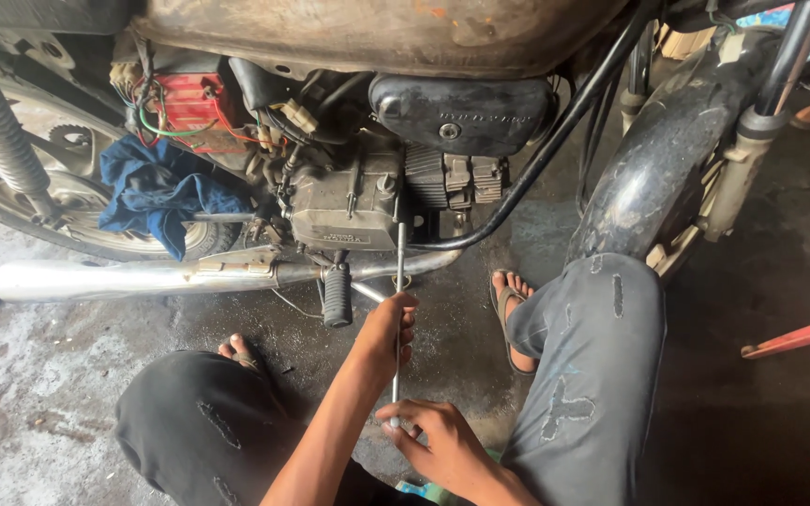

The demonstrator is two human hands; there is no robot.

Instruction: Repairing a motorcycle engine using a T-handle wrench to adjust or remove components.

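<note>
While both hands (414,384) grip long rod (398,309), tip meets engine (349,201)

Both arms reach forward, left hand (389,328) ahead of right hand (435,436), fingers curled.

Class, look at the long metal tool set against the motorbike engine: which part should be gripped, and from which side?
Grip the long metal tool at its near, lower end, coming from the squatting person's side. Its far tip sits at the engine, so only the bare shaft nearer the floor is free. The right hand holds the end; the left hand steadies mid-shaft.
</note>
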